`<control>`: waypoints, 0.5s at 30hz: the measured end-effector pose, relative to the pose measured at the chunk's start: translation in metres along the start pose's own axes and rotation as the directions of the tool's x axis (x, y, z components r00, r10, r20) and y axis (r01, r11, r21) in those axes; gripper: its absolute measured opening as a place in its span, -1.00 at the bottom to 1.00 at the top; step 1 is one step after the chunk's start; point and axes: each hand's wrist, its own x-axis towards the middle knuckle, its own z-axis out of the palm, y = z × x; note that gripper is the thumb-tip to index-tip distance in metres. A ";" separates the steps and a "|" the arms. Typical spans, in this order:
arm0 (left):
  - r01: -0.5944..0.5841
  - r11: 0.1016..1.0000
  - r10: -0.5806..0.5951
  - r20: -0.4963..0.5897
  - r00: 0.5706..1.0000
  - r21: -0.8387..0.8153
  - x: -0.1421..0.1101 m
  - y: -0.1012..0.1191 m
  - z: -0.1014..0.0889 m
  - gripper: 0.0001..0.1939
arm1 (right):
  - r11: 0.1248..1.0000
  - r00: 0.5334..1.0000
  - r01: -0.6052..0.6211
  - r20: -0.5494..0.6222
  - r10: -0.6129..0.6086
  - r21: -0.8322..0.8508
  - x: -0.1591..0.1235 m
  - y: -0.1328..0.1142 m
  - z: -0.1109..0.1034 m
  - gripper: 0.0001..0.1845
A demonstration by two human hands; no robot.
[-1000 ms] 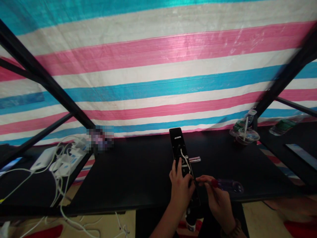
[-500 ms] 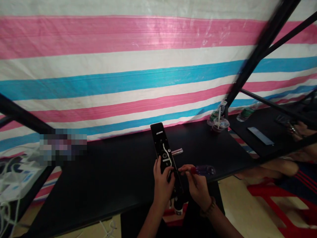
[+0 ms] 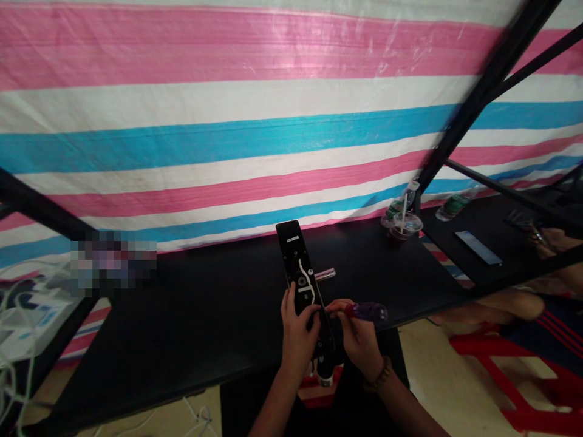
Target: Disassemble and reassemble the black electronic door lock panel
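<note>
A long black panel (image 3: pixel 291 250), perhaps a door-lock housing, lies tilted over the table's near edge. A white cable (image 3: pixel 306 274) runs along its face, and a dark cylindrical part with a pale end (image 3: pixel 325 376) hangs below its near end. My left hand (image 3: pixel 298 331) grips the panel from the left, thumb and fingers across its face. In my right hand (image 3: pixel 362 345) is a screwdriver (image 3: pixel 370 312) with a clear purple and red handle, pointing left at the panel's right edge. Its tip is hidden by my fingers. Beside the panel lies a small pinkish strip (image 3: pixel 325 274).
A plastic cup with a straw (image 3: pixel 404 226) and bottles stand at the back right. On the adjoining table are a phone-like slab (image 3: pixel 477 247) and another person's hand (image 3: pixel 553 240). White cables (image 3: pixel 18 358) and a box crowd the left. Black metal posts (image 3: pixel 483 103) frame the table.
The view has tilted slightly down. My right hand and the screwdriver have shifted a little to the left, closer to the panel's edge. My left hand keeps its grip.
</note>
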 end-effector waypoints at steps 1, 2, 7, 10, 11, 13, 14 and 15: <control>0.004 1.000 -0.004 0.002 1.000 -0.002 0.000 0.000 0.001 -0.79 | 1.000 1.000 0.002 -0.003 -0.002 0.001 0.000 0.000 0.000 -0.75; 0.009 1.000 -0.009 0.003 1.000 -0.002 0.000 -0.001 0.001 -0.79 | 1.000 1.000 0.002 -0.009 -0.002 0.002 0.000 0.000 0.001 -0.75; 0.018 1.000 -0.018 0.013 1.000 -0.007 -0.001 -0.001 0.002 -0.79 | 1.000 1.000 -0.005 -0.021 0.004 -0.016 -0.001 0.000 0.001 -0.76; 0.018 1.000 -0.018 0.018 1.000 -0.013 -0.001 0.000 0.001 -0.79 | 1.000 1.000 -0.001 -0.017 0.001 -0.014 -0.001 0.002 0.000 -0.76; 0.017 1.000 -0.016 0.018 1.000 -0.014 -0.001 0.000 0.001 -0.79 | 1.000 1.000 -0.005 -0.015 0.004 -0.013 -0.001 0.002 0.000 -0.76; 0.018 1.000 -0.017 0.017 1.000 -0.015 -0.001 0.000 0.001 -0.80 | 1.000 1.000 -0.013 -0.009 0.013 -0.017 -0.001 0.003 0.000 -0.76; 0.018 1.000 -0.018 0.019 1.000 -0.017 -0.001 0.000 0.001 -0.80 | 1.000 1.000 -0.015 -0.007 0.015 -0.022 -0.001 0.003 0.001 -0.76; 0.019 1.000 -0.019 0.020 1.000 -0.020 -0.001 0.000 0.001 -0.80 | 1.000 1.000 -0.014 -0.007 0.014 -0.027 -0.001 0.003 0.001 -0.77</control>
